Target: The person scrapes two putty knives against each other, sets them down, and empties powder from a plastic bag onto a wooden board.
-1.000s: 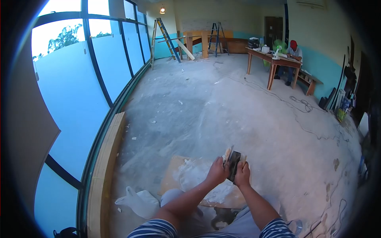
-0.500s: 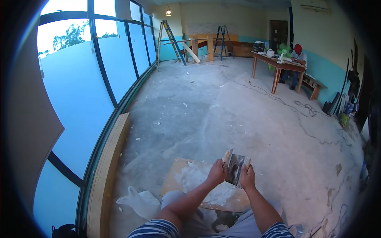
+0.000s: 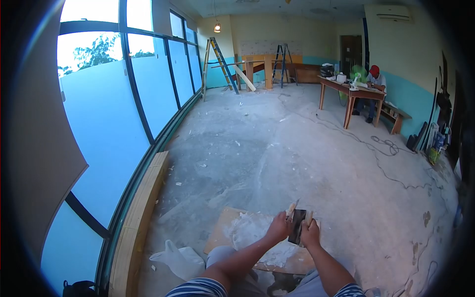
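My right hand (image 3: 310,233) is closed round the wooden handle of a plastering trowel (image 3: 297,228), whose flat dark blade stands between my hands. In my left hand (image 3: 280,227) is a small scraper (image 3: 292,209) with a pale handle and a thin tip pointing up, held close against the trowel's left edge. Whether the two tools touch I cannot tell. Below them, on the floor between my legs, lies a wooden board (image 3: 216,236) spread with white plaster-like material (image 3: 247,228). My forearms and the tools cover part of it.
A white plastic bag (image 3: 179,261) lies left of the board. Long timber planks (image 3: 138,220) run beside the windows. Ladders (image 3: 222,64) stand at the back. A person (image 3: 376,81) sits at a table (image 3: 350,92) on the right. A cable (image 3: 391,147) trails over the floor.
The view has tilted up, so everything sits lower in the picture. The trowel's blade has turned and looks narrower and darker. Both hands keep their tools.
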The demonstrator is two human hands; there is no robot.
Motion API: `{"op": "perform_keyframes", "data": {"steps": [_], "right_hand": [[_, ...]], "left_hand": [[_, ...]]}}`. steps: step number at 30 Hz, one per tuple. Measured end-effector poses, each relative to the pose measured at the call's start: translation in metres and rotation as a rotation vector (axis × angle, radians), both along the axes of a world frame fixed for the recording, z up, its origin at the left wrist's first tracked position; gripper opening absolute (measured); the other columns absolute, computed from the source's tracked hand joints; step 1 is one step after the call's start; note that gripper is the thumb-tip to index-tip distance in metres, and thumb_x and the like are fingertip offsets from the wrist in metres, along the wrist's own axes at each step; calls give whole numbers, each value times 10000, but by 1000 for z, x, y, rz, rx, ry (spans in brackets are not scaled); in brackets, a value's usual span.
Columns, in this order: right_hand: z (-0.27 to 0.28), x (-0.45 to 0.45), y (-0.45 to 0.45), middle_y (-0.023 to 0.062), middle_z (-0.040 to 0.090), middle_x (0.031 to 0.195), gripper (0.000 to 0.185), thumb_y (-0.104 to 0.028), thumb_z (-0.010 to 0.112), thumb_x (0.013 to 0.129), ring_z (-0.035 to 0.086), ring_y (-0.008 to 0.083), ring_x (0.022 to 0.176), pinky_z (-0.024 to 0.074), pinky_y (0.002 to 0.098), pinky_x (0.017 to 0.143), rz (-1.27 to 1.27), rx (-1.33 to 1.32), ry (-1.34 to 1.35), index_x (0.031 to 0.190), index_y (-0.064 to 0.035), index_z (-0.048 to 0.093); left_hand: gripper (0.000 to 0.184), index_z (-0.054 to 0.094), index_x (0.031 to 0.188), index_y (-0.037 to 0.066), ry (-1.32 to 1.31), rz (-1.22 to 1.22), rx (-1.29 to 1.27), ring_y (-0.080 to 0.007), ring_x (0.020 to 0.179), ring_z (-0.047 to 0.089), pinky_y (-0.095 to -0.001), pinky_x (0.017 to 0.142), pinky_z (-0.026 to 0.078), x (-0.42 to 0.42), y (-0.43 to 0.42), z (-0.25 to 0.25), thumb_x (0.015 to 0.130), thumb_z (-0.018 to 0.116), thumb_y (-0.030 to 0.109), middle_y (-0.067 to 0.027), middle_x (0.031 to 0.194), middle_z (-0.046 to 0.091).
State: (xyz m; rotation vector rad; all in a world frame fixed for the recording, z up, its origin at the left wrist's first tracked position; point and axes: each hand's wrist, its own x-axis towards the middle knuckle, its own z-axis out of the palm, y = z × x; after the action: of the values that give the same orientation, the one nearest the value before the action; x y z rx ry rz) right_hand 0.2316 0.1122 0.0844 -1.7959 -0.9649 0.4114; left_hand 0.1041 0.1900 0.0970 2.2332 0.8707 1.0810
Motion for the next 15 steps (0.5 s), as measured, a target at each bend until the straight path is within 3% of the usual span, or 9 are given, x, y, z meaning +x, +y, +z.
{"op": "perform_keyframes", "data": {"steps": [3,5,6,7,9,10,11,13,15], "right_hand": [[10,-4,0,257,650,940,316,-281,540,925,630,427,922,481,482,788,-4,60,-61,1030,16,557],[-6,5,3,197,648,878,347,-322,541,942,635,336,830,488,436,745,-12,61,-77,1036,11,561],[-5,17,4,173,646,866,366,-344,543,946,627,310,804,487,424,733,-5,34,-40,1046,7,561],[-5,31,6,150,644,855,385,-366,546,950,619,284,778,487,412,722,-4,3,-4,1057,3,561],[-20,65,12,83,633,868,487,-459,536,953,575,221,729,478,390,676,-32,77,237,1135,-8,566],[-22,77,12,126,659,982,574,-509,509,954,614,208,832,504,378,749,-99,109,484,1159,21,594],[-32,88,16,110,656,1036,581,-521,513,950,626,229,814,521,376,737,-9,322,995,1231,-16,571],[-12,89,13,108,652,1035,626,-580,460,950,649,256,769,548,391,690,-68,309,1276,1191,-13,570],[-85,123,18,103,647,960,654,-617,396,953,652,262,780,551,397,689,870,542,1844,1097,-5,578]], "left_hand": [[238,488,1027,-39,-8,-36,89,-486,937,530,-544,778,443,3,2,1,883,536,144,-286,1004,545],[256,494,1041,-45,-13,21,122,-488,920,541,-548,774,445,5,-4,-6,887,535,155,-297,977,559],[297,502,1085,-61,60,39,-54,-497,853,551,-542,770,451,0,9,1,895,537,165,-300,888,567],[274,512,1057,-53,-62,105,-4,-500,810,552,-545,742,446,-4,20,-8,906,535,174,-298,841,568],[230,507,950,-34,-26,190,1,-491,807,549,-540,709,436,-14,29,3,912,546,189,-288,839,566],[238,508,944,-29,-72,178,-53,-489,805,547,-525,698,435,-17,30,6,913,560,201,-277,830,563],[237,508,951,-20,-164,152,-35,-483,804,545,-506,679,436,-19,23,9,915,574,205,-270,823,560],[225,547,1041,-4,-262,28,-57,-422,860,585,-437,728,477,-20,3,12,902,617,158,-214,895,602],[254,575,1046,20,-256,-195,106,-369,993,605,-423,873,484,-14,-15,15,813,664,67,-160,1060,639]]}}
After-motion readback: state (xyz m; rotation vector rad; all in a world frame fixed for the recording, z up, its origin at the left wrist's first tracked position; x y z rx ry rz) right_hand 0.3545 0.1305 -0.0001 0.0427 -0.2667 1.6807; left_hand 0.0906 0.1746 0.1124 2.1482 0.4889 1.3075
